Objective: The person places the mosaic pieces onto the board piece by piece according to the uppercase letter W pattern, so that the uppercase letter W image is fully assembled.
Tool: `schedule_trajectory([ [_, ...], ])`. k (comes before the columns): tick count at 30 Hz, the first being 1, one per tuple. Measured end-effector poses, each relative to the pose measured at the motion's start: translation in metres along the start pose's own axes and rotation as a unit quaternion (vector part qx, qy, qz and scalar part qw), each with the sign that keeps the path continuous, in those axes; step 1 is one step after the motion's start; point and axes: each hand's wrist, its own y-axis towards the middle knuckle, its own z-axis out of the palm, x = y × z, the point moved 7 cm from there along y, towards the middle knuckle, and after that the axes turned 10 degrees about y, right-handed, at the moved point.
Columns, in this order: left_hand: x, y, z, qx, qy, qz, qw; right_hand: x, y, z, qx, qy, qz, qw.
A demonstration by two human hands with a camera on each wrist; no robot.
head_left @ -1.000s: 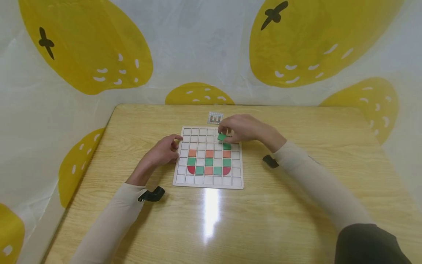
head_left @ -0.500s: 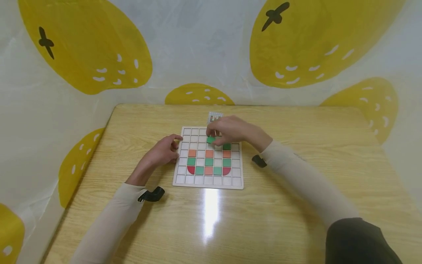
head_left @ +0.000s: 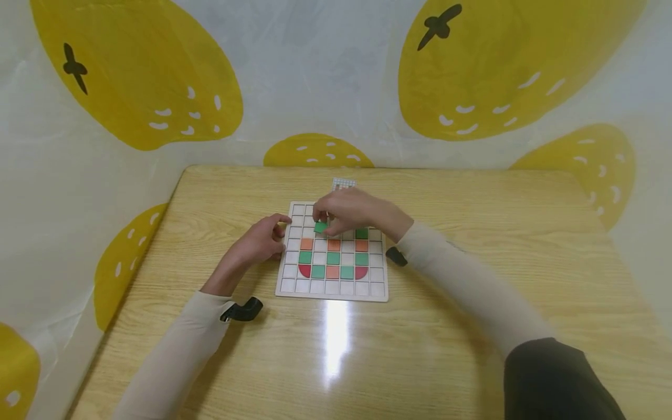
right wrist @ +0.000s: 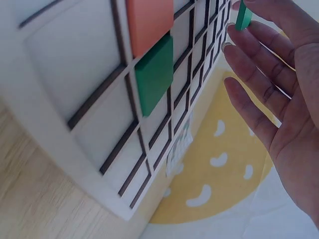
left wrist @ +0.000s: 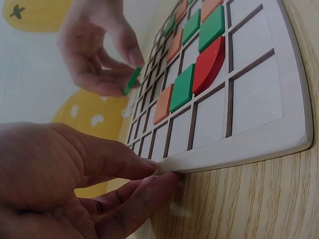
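Observation:
A white grid board (head_left: 287, 286) lies on the table, bearing several orange square tiles (head_left: 307, 244), green square tiles (head_left: 333, 258) and two red rounded-corner tiles (head_left: 361, 272) in an E-like layout. Over its upper middle, my right hand (head_left: 350, 209) pinches a green square tile (head_left: 321, 226) between thumb and fingertips. In the left wrist view that tile (left wrist: 132, 80) appears edge-on, tilted above the cells. My left hand (head_left: 259, 239) holds the board's left edge, thumb (left wrist: 144, 168) and fingertips meeting at the rim.
A small printed grid card (head_left: 344, 182) lies just beyond the board, partly hidden behind the right hand. The wooden table (head_left: 446, 361) meets a pale sheet with yellow fruit prints (head_left: 520, 70) at the back and left. Black straps (head_left: 242, 309) sit at the wrists.
My right hand has carried the green tile leftward and slightly nearer over the board, from the right side to left of the middle. The left hand and placed tiles stay put.

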Motion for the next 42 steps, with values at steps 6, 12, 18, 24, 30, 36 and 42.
schedule_trajectory([
  [6, 0.001, 0.001, 0.001, 0.0, 0.0, 0.0, 1.0, 0.005, 0.01, 0.006, 0.007, -0.018, -0.002, 0.9998],
  [12, 0.0, 0.0, 0.001, 0.002, -0.005, -0.002, 1.0, 0.006, 0.016, 0.011, -0.001, -0.038, -0.009, 0.9992],
  [18, 0.0, 0.0, 0.001, 0.002, 0.0, -0.003, 1.0, 0.01, 0.021, 0.014, -0.001, -0.058, -0.009, 0.9983],
  [24, 0.001, 0.001, 0.002, 0.002, 0.006, -0.007, 1.0, 0.013, 0.024, 0.017, 0.002, -0.077, -0.009, 0.997],
  [30, 0.0, 0.0, 0.001, 0.001, 0.01, -0.005, 0.9999, 0.015, 0.026, 0.019, 0.0, -0.091, -0.008, 0.9958],
  [36, -0.002, -0.001, 0.001, 0.0, 0.013, -0.005, 0.9999, 0.017, 0.026, 0.019, -0.002, -0.086, -0.01, 0.9962],
  [42, -0.001, -0.001, 0.001, -0.002, 0.015, -0.005, 0.9999, 0.016, 0.026, 0.02, -0.005, -0.088, -0.012, 0.996],
])
